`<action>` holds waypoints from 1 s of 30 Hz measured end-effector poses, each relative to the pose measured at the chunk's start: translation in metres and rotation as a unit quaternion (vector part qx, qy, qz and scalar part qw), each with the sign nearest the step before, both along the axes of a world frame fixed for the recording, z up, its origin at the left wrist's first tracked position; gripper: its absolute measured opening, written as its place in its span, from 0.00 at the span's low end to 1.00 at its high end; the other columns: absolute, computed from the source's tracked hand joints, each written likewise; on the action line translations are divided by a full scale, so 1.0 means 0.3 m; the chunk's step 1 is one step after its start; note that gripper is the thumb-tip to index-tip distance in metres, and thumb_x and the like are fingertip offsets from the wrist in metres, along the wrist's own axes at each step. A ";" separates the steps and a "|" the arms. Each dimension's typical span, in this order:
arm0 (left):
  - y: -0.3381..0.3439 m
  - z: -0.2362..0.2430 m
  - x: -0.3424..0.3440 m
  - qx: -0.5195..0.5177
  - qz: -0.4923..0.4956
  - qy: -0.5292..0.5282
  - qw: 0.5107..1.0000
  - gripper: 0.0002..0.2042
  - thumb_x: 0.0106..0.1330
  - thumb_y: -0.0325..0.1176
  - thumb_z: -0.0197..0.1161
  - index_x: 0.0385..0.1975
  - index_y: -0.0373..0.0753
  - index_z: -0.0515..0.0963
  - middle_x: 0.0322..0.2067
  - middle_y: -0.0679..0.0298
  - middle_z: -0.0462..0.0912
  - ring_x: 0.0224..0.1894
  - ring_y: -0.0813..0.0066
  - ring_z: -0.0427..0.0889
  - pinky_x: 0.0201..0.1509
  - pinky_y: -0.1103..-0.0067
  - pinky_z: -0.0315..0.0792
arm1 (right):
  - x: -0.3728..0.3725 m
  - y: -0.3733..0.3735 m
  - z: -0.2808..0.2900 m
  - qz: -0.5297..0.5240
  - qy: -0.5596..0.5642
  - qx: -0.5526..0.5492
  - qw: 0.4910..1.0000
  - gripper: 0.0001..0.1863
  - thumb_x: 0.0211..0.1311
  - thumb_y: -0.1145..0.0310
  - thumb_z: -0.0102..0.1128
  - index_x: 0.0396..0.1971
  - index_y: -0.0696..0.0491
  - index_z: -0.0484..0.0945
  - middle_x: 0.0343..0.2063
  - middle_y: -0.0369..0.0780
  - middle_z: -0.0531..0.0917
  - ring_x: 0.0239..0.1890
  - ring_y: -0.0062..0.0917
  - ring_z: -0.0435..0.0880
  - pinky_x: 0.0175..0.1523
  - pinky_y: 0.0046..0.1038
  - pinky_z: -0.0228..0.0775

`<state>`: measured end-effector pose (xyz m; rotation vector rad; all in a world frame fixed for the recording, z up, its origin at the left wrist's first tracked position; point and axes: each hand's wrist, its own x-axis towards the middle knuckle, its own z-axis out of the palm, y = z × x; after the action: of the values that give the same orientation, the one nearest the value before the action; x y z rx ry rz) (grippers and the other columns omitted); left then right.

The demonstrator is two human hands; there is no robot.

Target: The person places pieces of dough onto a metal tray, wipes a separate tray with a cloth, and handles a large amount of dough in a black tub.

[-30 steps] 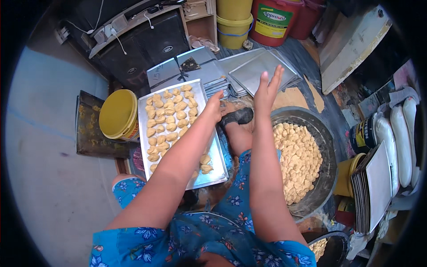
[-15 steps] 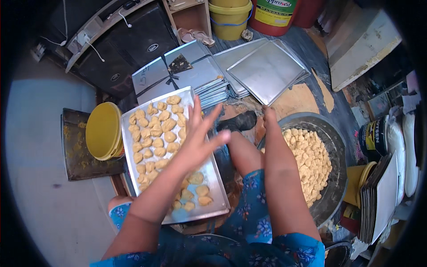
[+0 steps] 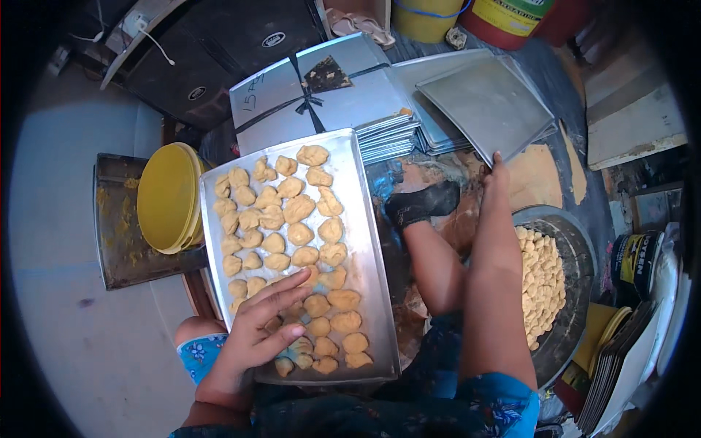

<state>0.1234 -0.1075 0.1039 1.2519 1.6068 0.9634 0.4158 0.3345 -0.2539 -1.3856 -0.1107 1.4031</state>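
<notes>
My left hand (image 3: 266, 332), fingers apart, is over the lower part of a metal tray (image 3: 376, 321) of rough dough pieces (image 3: 299, 208); I cannot tell whether it touches them. My right hand (image 3: 495, 169) reaches forward and grips the near corner of a flat metal tray (image 3: 482, 102) without dough, lying on other loose trays. A bundle of trays (image 3: 266, 109) tied with dark strips lies behind the dough tray. A big dark basin (image 3: 577, 321) heaped with dough pieces (image 3: 540, 285) is at my right, partly behind my forearm.
Yellow lidded bucket (image 3: 164, 197) leans by a stained tray (image 3: 113, 255) on the left. A dark cabinet (image 3: 168, 66), sandals (image 3: 358, 25) and buckets (image 3: 504, 18) line the back. A board (image 3: 631, 146) and stacked sheets (image 3: 621, 365) stand at right. My socked foot (image 3: 423, 201) is between tray and basin.
My left hand has come back down over the dough tray's lower part. My right hand has reached forward to the loose tray's corner and closed on it. The view has shifted.
</notes>
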 end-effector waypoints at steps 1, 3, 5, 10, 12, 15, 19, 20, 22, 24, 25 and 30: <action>-0.013 0.017 0.006 0.002 -0.017 0.012 1.000 0.24 0.57 0.40 0.62 0.52 0.33 0.74 0.56 0.46 0.71 0.61 0.55 0.68 0.63 0.68 0.60 | 0.015 0.009 0.071 0.029 -0.013 0.007 0.999 0.13 0.62 0.58 0.58 0.38 0.52 0.74 0.32 0.38 0.77 0.30 0.29 0.75 0.30 0.31 0.70; -0.047 0.035 0.007 0.016 -0.036 0.018 0.999 0.24 0.57 0.40 0.62 0.52 0.33 0.74 0.55 0.46 0.72 0.61 0.54 0.69 0.63 0.68 0.60 | 0.046 0.026 0.260 0.073 -0.051 0.021 0.996 0.13 0.64 0.62 0.55 0.43 0.54 0.71 0.37 0.43 0.77 0.35 0.35 0.79 0.26 0.32 0.76; -0.088 0.084 0.015 0.061 -0.100 0.045 0.992 0.23 0.58 0.31 0.62 0.55 0.34 0.71 0.55 0.51 0.72 0.60 0.58 0.70 0.62 0.70 0.63 | 0.052 0.028 0.489 0.081 -0.010 0.060 0.995 0.12 0.65 0.65 0.51 0.44 0.57 0.69 0.40 0.48 0.75 0.39 0.40 0.79 0.32 0.40 0.81; -0.117 0.152 0.056 0.123 -0.110 0.081 0.983 0.20 0.60 0.31 0.60 0.53 0.35 0.73 0.54 0.53 0.75 0.57 0.60 0.73 0.60 0.71 0.64 | 0.110 -0.100 1.020 0.163 -0.066 0.133 0.975 0.15 0.64 0.74 0.45 0.48 0.66 0.64 0.44 0.52 0.72 0.44 0.46 0.76 0.41 0.45 0.82; -0.131 0.187 0.084 0.158 -0.095 0.084 0.979 0.19 0.61 0.31 0.60 0.52 0.36 0.74 0.53 0.54 0.75 0.56 0.60 0.74 0.60 0.71 0.65 | 0.162 -0.181 1.085 0.173 -0.041 0.162 0.971 0.14 0.64 0.74 0.46 0.47 0.66 0.65 0.44 0.52 0.72 0.45 0.45 0.76 0.42 0.44 0.81; -0.225 0.234 0.106 0.167 -0.087 0.090 0.978 0.18 0.61 0.33 0.59 0.52 0.37 0.74 0.51 0.55 0.77 0.57 0.60 0.73 0.61 0.70 0.63 | 0.250 -0.326 1.192 0.188 0.009 0.192 0.963 0.12 0.63 0.75 0.47 0.44 0.65 0.67 0.44 0.51 0.73 0.46 0.43 0.76 0.46 0.44 0.80; -0.360 0.257 0.109 0.220 -0.066 0.148 0.962 0.19 0.61 0.34 0.60 0.52 0.36 0.74 0.51 0.55 0.77 0.57 0.59 0.72 0.62 0.69 0.63 | 0.401 -0.463 1.349 0.203 0.049 0.237 0.949 0.08 0.61 0.78 0.49 0.39 0.65 0.69 0.39 0.49 0.76 0.44 0.40 0.77 0.50 0.43 0.78; -0.382 0.260 0.100 0.217 -0.058 0.192 0.955 0.21 0.60 0.36 0.61 0.54 0.38 0.72 0.55 0.55 0.73 0.61 0.58 0.68 0.63 0.68 0.61 | 0.415 -0.494 1.380 0.214 0.045 0.249 0.944 0.08 0.60 0.79 0.50 0.38 0.65 0.69 0.37 0.48 0.77 0.43 0.39 0.78 0.49 0.43 0.79; -0.404 0.277 0.087 0.238 -0.028 0.259 0.936 0.24 0.59 0.38 0.62 0.56 0.41 0.70 0.60 0.54 0.66 0.65 0.55 0.61 0.66 0.65 0.57 | 0.337 -0.644 1.490 0.268 0.053 0.285 0.919 0.07 0.60 0.79 0.50 0.37 0.66 0.70 0.35 0.47 0.78 0.41 0.37 0.79 0.49 0.42 0.79; -0.425 0.328 0.080 0.272 -0.005 0.337 0.901 0.27 0.58 0.39 0.63 0.58 0.42 0.68 0.62 0.54 0.63 0.66 0.54 0.59 0.66 0.64 0.55 | 0.211 -0.760 1.560 0.313 0.063 0.319 0.892 0.06 0.59 0.78 0.52 0.35 0.65 0.71 0.36 0.46 0.78 0.41 0.35 0.79 0.49 0.41 0.79; -0.423 0.353 0.080 0.308 0.002 0.404 0.861 0.29 0.57 0.41 0.64 0.60 0.44 0.66 0.63 0.54 0.61 0.67 0.53 0.56 0.67 0.62 0.53 | 0.144 -0.826 1.592 0.320 0.069 0.334 0.884 0.07 0.58 0.78 0.54 0.34 0.64 0.72 0.36 0.46 0.78 0.41 0.34 0.79 0.49 0.40 0.79; -0.419 0.473 0.104 0.333 0.046 0.557 0.759 0.35 0.53 0.41 0.67 0.63 0.46 0.61 0.62 0.52 0.61 0.65 0.51 0.58 0.67 0.59 0.54 | -0.207 -1.234 1.759 0.411 0.123 0.424 0.798 0.08 0.55 0.75 0.57 0.33 0.63 0.73 0.34 0.43 0.78 0.38 0.31 0.80 0.45 0.39 0.81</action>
<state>0.1545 -0.2331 0.2458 2.6033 2.2824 0.9092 0.3536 -0.0356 0.2738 -0.3504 -1.1405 1.8583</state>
